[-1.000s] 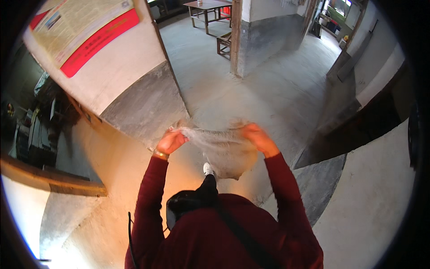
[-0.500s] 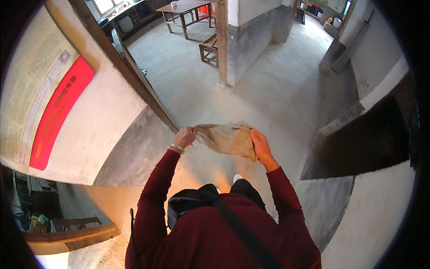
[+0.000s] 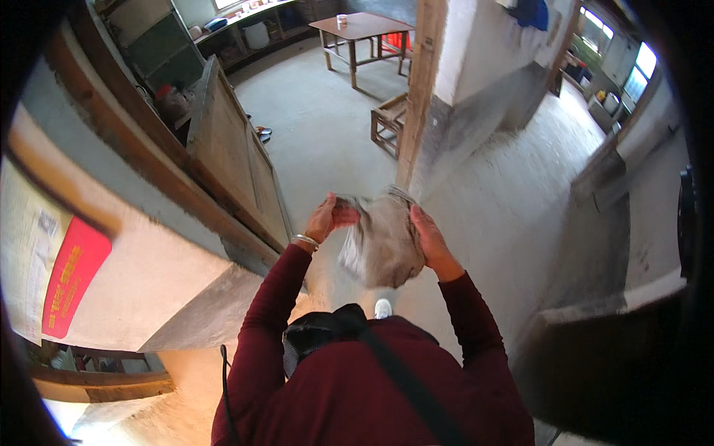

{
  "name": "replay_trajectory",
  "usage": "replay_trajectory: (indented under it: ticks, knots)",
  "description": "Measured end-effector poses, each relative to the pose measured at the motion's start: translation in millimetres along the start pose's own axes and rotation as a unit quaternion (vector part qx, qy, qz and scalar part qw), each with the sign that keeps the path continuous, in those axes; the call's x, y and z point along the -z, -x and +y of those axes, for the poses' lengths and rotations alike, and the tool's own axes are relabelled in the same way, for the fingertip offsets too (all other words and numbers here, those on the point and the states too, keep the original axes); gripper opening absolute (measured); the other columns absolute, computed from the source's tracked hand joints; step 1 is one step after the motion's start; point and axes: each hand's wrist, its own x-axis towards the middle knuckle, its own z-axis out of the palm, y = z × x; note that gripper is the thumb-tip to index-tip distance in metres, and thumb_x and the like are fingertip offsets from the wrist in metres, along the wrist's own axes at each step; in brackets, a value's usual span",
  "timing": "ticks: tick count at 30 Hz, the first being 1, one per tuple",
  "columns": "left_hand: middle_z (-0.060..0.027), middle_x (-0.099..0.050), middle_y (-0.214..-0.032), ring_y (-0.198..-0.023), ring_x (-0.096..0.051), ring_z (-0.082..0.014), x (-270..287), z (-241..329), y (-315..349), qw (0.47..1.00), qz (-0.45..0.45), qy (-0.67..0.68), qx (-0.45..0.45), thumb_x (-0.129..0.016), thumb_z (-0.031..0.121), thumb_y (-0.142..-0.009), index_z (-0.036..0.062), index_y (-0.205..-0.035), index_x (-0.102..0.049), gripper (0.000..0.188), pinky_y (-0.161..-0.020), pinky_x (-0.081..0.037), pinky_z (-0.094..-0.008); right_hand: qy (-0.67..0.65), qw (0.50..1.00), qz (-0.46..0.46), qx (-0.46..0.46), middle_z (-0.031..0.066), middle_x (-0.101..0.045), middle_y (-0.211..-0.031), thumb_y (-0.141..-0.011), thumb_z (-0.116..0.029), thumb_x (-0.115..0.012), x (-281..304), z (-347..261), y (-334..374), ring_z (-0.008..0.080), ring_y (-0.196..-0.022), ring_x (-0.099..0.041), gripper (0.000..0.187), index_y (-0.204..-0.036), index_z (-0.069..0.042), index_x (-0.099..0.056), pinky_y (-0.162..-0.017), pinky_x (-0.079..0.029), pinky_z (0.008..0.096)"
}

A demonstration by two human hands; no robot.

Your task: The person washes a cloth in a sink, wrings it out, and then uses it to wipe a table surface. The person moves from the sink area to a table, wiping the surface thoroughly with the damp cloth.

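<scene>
A crumpled greyish-beige cloth (image 3: 383, 245) hangs in front of my body, held up between both hands. At its upper left corner my left hand (image 3: 329, 217), with a silver bangle on the wrist, pinches the edge. My right hand (image 3: 432, 239) grips the other side, thumb along the near face and the fingers hidden behind the fabric. The cloth sags in folds between them, its lower edge dangling loose above the floor.
A wooden door (image 3: 236, 137) stands ajar at left, beside a wall with a red-and-cream poster (image 3: 74, 275). Ahead are a wooden post (image 3: 420, 82), a low wooden stool (image 3: 388, 125) and a square table (image 3: 362, 27). A passage runs off at right.
I have moved forward and the view has swung, bringing the door and table closer. The cloth, stretched sideways before, is now bunched and hanging lower, with my hands a little nearer together.
</scene>
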Motion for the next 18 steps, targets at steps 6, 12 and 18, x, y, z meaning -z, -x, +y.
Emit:
replay_trajectory:
  ticks: [6, 12, 18]
  knots:
    - [-0.0138, -0.05, -0.12, -0.109, -0.051, -0.0225, -52, 52, -46, 0.941, 0.082, 0.225, -0.24, -0.04, 0.041, -0.095, 0.0044, -0.131, -0.035, 0.052, -0.098, -0.039, -0.0334, 0.378, 0.885, -0.237, 0.131, 0.0246, -0.061, -0.09, -0.09, -0.027, -0.053, -68, -50, -111, 0.0315, -0.078, -0.062, 0.042, -0.121, 0.001, -0.048, -0.069, -0.047, 0.0381]
    - [-0.0122, -0.048, -0.119, -0.108, -0.048, -0.0209, -29, 81, -145, 0.951, 0.016, 0.234, -0.202, -0.038, 0.039, -0.096, 0.0047, -0.131, -0.035, 0.049, -0.096, -0.038, -0.0303, 0.283, 0.84, -0.462, 0.007, 0.0189, -0.065, -0.089, -0.09, -0.042, -0.05, -56, -33, -218, 0.0286, -0.076, -0.065, 0.052, -0.125, -0.003, -0.05, -0.069, -0.05, 0.0374]
    - [-0.0107, -0.046, -0.118, -0.107, -0.046, -0.0193, 9, 123, -282, 0.957, -0.04, 0.242, -0.158, -0.037, 0.036, -0.097, 0.005, -0.131, -0.035, 0.046, -0.095, -0.036, -0.0272, -0.475, 0.86, -0.174, -0.06, 0.0109, -0.062, -0.087, -0.092, -0.045, -0.044, -4, 16, -420, 0.0141, -0.07, -0.06, 0.058, -0.137, -0.009, -0.033, -0.062, -0.048, 0.0255]
